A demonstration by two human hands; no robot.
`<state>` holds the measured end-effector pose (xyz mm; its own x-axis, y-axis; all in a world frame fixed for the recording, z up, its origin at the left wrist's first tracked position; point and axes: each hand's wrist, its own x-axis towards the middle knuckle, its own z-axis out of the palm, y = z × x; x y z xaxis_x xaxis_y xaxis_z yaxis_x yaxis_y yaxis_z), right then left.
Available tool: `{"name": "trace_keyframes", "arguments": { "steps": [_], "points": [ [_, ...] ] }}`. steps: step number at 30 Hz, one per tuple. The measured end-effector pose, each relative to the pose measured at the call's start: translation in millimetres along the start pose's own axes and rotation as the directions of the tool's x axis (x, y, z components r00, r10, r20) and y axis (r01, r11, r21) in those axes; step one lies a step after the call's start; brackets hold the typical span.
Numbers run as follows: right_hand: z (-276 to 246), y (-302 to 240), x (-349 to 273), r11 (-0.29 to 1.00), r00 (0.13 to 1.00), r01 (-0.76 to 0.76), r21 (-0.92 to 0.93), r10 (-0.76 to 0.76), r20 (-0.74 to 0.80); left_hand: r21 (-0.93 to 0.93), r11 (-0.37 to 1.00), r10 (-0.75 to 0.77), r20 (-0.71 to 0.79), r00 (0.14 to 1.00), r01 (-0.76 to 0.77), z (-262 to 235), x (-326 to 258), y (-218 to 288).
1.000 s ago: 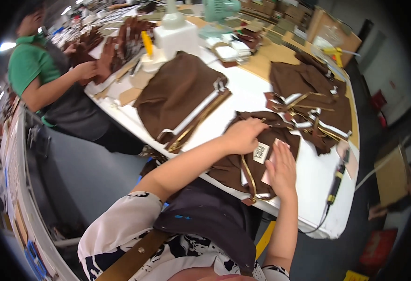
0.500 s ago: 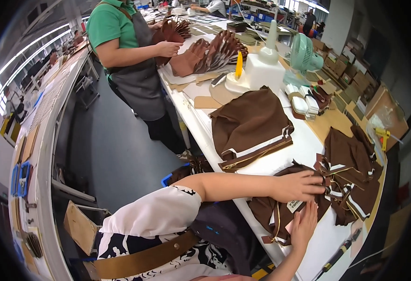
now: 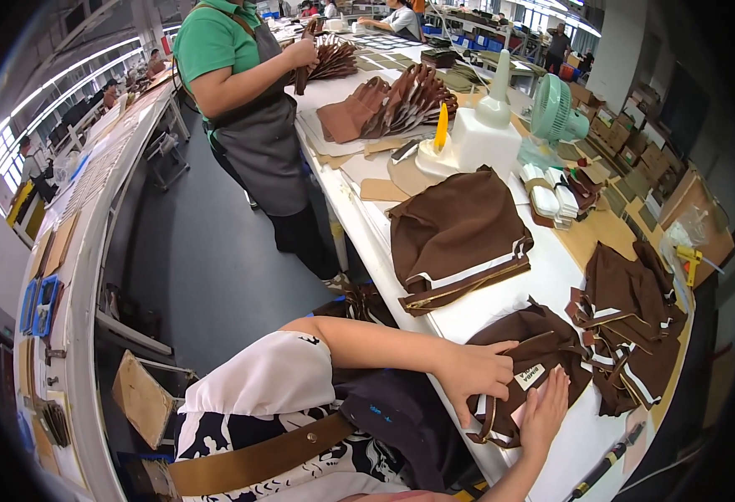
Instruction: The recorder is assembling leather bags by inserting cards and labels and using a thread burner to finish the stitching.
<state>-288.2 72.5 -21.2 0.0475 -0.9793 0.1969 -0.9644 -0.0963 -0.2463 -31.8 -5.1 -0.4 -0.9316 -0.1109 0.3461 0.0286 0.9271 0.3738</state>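
A brown fabric piece [image 3: 561,336] with a zipper along its near left side lies on the white table in front of me. It looks like a bag lining, with a small pale label [image 3: 530,376] on top. My left hand [image 3: 478,373] rests at the piece's left edge, fingers spread and thumb apart. Just right of the label, my right hand [image 3: 543,414] lies flat with its fingers stretched out over the fabric. Part of a pale pink patch [image 3: 519,413] shows between the hands. What lies beneath my left fingertips is hidden.
Another brown zippered piece [image 3: 459,230] lies beyond, with more zippered fabric [image 3: 631,293] heaped at right. A pen-like tool [image 3: 606,462] lies near right. Farther back stand a white glue bottle [image 3: 484,138] and a green fan [image 3: 551,109]. A co-worker [image 3: 258,142] stands across the aisle-side corner.
My left hand has slid left across the fabric, from the far side of the label to the left edge. My right hand stays flat. The co-worker's hands have risen; the view has shifted slightly.
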Motion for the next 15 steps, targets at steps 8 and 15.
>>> {"name": "trace_keyframes", "arguments": {
  "steps": [8,15],
  "points": [
    [-4.7,8.2,8.3,0.999,0.999,-0.017,0.050,0.016,0.029,0.115,0.987,0.134,-0.201,0.970,-0.112,27.5,9.0,-8.7],
    [-4.3,7.5,6.8,1.000,1.000,-0.006,0.030,0.005,0.024,0.141,0.990,0.018,-0.101,0.995,-0.003,28.7,7.6,3.2]
  ]
}}
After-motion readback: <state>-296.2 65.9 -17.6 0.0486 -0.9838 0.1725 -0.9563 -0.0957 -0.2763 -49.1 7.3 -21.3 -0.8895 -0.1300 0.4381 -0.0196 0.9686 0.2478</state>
